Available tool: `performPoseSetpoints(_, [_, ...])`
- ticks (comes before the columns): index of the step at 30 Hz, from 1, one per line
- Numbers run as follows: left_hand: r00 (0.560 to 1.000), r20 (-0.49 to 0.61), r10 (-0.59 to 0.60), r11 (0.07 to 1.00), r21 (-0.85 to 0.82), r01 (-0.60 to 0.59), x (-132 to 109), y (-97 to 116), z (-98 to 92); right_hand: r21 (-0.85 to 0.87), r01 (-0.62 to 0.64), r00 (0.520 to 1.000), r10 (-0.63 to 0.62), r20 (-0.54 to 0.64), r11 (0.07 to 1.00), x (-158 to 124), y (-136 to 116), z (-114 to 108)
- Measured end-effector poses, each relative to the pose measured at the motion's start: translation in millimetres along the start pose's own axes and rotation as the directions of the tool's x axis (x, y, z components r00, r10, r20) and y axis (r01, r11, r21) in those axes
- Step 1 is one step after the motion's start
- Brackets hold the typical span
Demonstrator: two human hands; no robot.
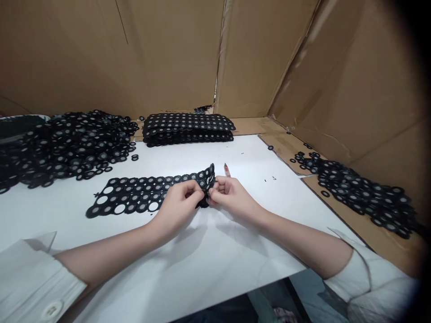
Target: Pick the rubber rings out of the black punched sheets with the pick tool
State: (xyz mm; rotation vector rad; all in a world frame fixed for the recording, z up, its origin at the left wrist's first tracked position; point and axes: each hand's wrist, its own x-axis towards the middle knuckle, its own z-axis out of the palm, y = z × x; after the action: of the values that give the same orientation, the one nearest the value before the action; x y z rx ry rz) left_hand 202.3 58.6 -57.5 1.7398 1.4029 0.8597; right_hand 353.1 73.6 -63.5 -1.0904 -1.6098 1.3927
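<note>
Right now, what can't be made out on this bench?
All head view:
- Ring sheet beneath the left hand: covered by that hand.
- Exact rings pinched by the right hand: hidden by fingers.
- Left ring pile, far end: cut off by the left edge.
- Black specks on the white board: too small to identify.

The sheet point(136, 189) lay on the board point(249, 157), its right end between left hand point(180, 202) and right hand point(232, 197). Behind it sat a stack point(188, 121), before the wall point(168, 58); left of that, a pile point(77, 146). A heap point(363, 193) lay far right, on cardboard point(380, 246).
</note>
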Motion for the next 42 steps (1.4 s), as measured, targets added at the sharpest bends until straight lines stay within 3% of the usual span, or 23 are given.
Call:
performPoseSetpoints(4, [0.999, -0.053, 0.008, 0.998, -0.067, -0.012, -2, 1, 0.0, 0.005, -0.003, 0.999, 0.003, 0.034, 1.000, -1, -3, 0])
performPoseSetpoints(11, [0.966, -0.007, 0.257, 0.954, 0.159, -0.253, -10, 5, 1.7, 0.011, -0.095, 0.986, 0.093, 0.138, 0.995, 0, -3, -8])
performPoseSetpoints(14, [0.977, 0.010, 0.214, 0.969, 0.123, -0.214, -7, 2, 1.7, -0.011, -0.089, 0.986, 0.089, 0.138, 0.996, 0, -2, -9])
performPoseSetpoints(19, [0.992, 0.119, 0.039, 0.975, -0.223, -0.011, -1, 1, 0.6, 0.077, -0.088, 0.977, 0.071, 0.202, 0.993, 0, -1, -6])
performPoseSetpoints(21, [0.992, 0.125, 0.013, 0.959, -0.283, 0.023, -1, 2, 0.4, 0.097, -0.097, 0.977, 0.076, 0.198, 0.991, 0, -1, -5])
performPoseSetpoints(29, [0.987, 0.020, 0.160, 0.986, 0.041, -0.161, -6, -2, 2.7, -0.039, -0.079, 0.986, 0.084, 0.143, 0.996, -3, -1, -9])
performPoseSetpoints(35, [0.991, 0.061, 0.117, 0.993, -0.022, -0.115, -5, 0, 1.1, 0.036, -0.062, 0.988, 0.056, 0.144, 0.997, -2, -1, -11])
performPoseSetpoints(42, [0.991, 0.054, 0.119, 0.992, 0.039, -0.121, -9, 3, 0.9, 0.065, -0.112, 0.981, 0.100, 0.167, 0.992, -2, -2, -9])
